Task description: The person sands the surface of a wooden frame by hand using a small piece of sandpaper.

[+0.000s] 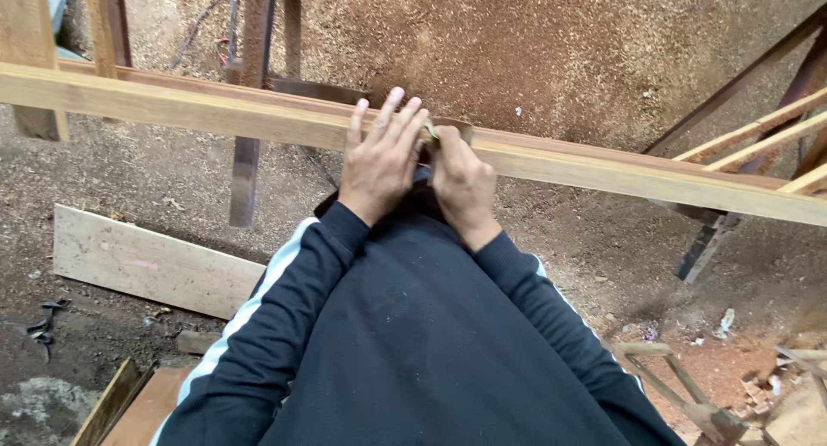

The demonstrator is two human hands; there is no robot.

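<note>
At the far left, on the sawdust floor (534,58), some dark scraps (41,325) lie, too small to make out. Next to them a pale flat board (146,263) lies on the ground, plain and without any marking. Its right end goes under the dark sleeve (258,343) with a white stripe, so that end is hidden. In the lower left corner an orange-brown plank (146,407) is cut off by the edge of the picture.

Across the whole view, from upper left down to the right, a long pale beam (172,110) runs, with a second, redder beam (603,149) just behind it. They rest on dark posts (245,166) that stand in the sawdust.

In the middle, the left hand (379,157) lies flat on the pale beam, fingers spread and pointing away from the person, so its grip is apart and holds nothing. Just beside it, touching it, the right hand (461,183) is curled closed on a small tool (431,136) that is pressed on the same beam. Only a small greenish tip of this tool shows between the two hands; what kind of tool it is I cannot tell.

To the right, thin pale slats (758,136) and dark braces (732,80) cross, cut off by the frame. In the lower right corner wood offcuts (689,394) and small rubble (762,394) lie, hard to make out.
</note>
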